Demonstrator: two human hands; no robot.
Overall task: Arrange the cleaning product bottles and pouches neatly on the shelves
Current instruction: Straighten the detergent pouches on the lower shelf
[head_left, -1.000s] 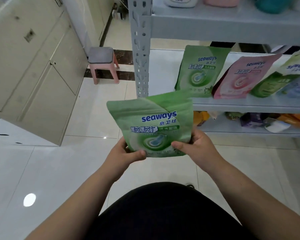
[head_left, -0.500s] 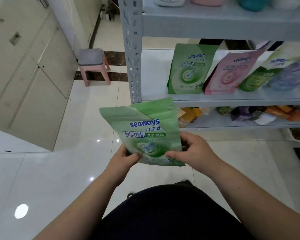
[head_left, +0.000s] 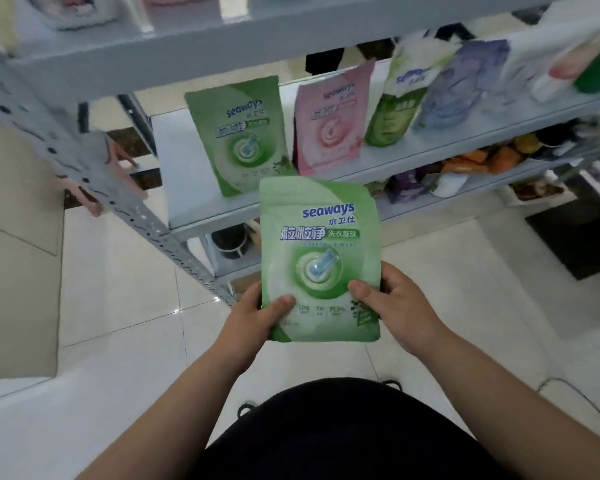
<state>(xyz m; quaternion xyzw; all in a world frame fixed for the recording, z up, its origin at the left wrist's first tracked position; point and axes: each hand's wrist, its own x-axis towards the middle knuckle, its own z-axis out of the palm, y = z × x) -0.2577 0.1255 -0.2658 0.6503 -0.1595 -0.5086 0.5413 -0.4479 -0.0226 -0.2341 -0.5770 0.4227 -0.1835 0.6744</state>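
I hold a green Seaways pouch [head_left: 317, 251] upright in front of the shelf, label facing me. My left hand [head_left: 255, 315] grips its lower left corner and my right hand [head_left: 395, 303] its lower right edge. On the middle shelf [head_left: 177, 174] stand a matching green pouch [head_left: 241, 133], a pink pouch [head_left: 329, 123], a green-and-white pouch [head_left: 395, 109] and a purple pouch [head_left: 461, 84], all leaning back. The held pouch hangs below and in front of the shelf's front edge, between the green and pink pouches.
The grey perforated shelf post [head_left: 94, 168] slants across the left. The upper shelf [head_left: 222, 32] carries blurred containers. The lower shelf [head_left: 465, 164] is crowded with mixed packets. A pink stool [head_left: 94, 199] stands behind the post, and a dark mat [head_left: 579, 230] lies at right.
The view has swung right and closer to the shelf. The held pouch has turned from tilted to upright and risen toward the middle shelf's front edge.
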